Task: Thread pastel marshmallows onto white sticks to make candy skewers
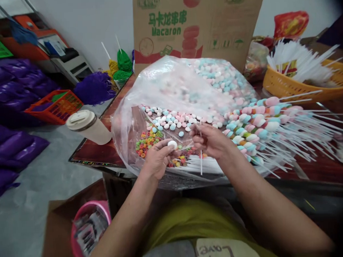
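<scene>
My left hand (157, 157) pinches a white marshmallow (172, 144) between thumb and fingertips. My right hand (209, 140) is closed round a thin white plastic stick (201, 161), held upright just right of the marshmallow. Both hands hover over a clear plastic sheet (126, 119) spread with loose pink, blue and white marshmallows (174, 121) and a heap of coloured cereal rings (148, 140). To the right lies a pile of finished skewers (255, 121) threaded with pastel marshmallows, their sticks fanning out rightwards.
A lidded cream cup (88, 125) stands at the table's left corner. An orange basket (294, 86) of white sticks sits back right, a "Macaron" cardboard box (196, 22) behind the sheet. A pink bucket (89, 225) in a carton is below left; purple bags (15, 89) lie on the floor.
</scene>
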{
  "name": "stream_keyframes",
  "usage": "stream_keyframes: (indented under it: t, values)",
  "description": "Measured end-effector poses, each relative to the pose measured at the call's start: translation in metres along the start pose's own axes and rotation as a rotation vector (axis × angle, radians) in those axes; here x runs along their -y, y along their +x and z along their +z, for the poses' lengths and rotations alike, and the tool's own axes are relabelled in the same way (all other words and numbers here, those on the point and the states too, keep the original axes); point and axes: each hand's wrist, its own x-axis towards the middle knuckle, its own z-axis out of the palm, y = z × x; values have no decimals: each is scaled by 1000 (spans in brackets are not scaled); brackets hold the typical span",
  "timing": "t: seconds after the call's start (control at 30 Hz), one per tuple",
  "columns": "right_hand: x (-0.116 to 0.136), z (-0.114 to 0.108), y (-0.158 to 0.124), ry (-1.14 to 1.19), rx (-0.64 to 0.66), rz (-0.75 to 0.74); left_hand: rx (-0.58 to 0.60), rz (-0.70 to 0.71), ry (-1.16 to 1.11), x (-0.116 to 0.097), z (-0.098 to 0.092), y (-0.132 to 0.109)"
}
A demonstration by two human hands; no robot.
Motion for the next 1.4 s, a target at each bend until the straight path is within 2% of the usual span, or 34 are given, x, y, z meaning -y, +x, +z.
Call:
stream_keyframes:
  t: [0.07,0.17,0.37,0.43,0.57,0.73,0.87,1.0,1.13,1.23,1.4]
  values:
    - [3,-6,3,55,-65,-15,18,-57,26,1,-3,-6]
    - [5,-8,4,133,-118,-29,109,-166,0,6,-2,-19]
    - [4,2,3,265,-134,-53,276,-280,-132,23,20,-36]
    - [2,4,2,293,-130,-73,308,-271,-196,26,25,-37]
    - [-8,7,-3,315,-82,-128,287,-215,-242,26,24,-35]
    - [-23,10,-14,252,19,-190,242,-165,-150,25,18,-32]
    - [-24,6,-32,16,101,-297,103,-47,-79,17,10,-30]
    - [-26,3,-61,-574,214,-266,-26,65,13,0,4,-34]
    - [-35,6,-79,-1014,270,-406,-70,142,37,-10,3,-42]
    - [-42,8,-79,-1182,273,-503,-55,192,53,-9,3,-46]
    - [-52,7,-75,-1306,230,-653,-79,253,90,-7,3,-51]
